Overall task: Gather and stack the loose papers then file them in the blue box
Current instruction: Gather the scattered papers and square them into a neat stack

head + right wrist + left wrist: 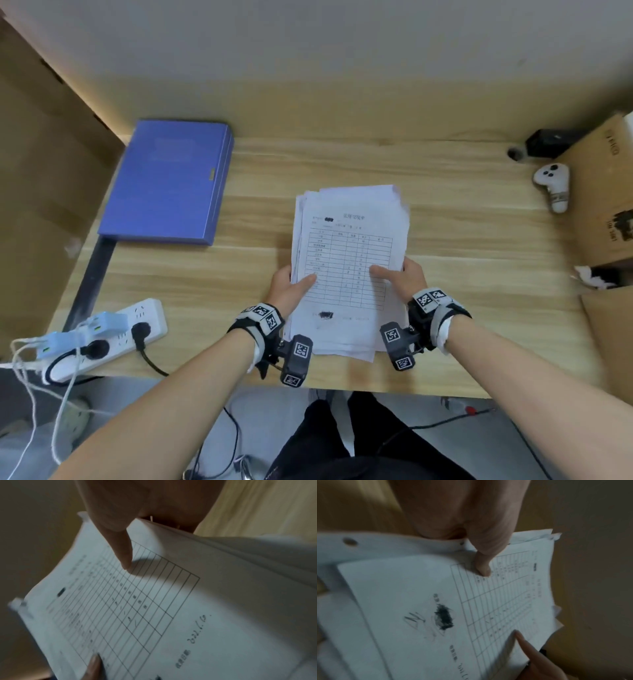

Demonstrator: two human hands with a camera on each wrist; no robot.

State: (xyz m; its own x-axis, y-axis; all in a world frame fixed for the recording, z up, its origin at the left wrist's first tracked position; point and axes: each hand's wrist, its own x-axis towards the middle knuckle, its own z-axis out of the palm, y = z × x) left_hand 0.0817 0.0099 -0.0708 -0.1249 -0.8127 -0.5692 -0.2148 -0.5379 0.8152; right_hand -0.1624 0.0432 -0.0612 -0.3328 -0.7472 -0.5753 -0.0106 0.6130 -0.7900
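Observation:
A loose stack of white papers [349,240] with a printed table on the top sheet is held over the middle of the wooden desk [462,257]. My left hand [291,287] grips its left edge, thumb on top. My right hand [404,277] grips the right edge, thumb pressing the top sheet. The stack's edges are uneven, with sheets sticking out at the far end. In the left wrist view my left thumb [482,563] lies on the papers [419,608]. In the right wrist view my right thumb [123,553] presses the papers [171,608]. The blue box [171,181] lies closed at the desk's far left.
A white power strip [113,339] with plugs and cables sits at the near left edge. A white controller [551,185] and cardboard boxes [603,192] stand at the right. A black object [548,142] is at the far right corner.

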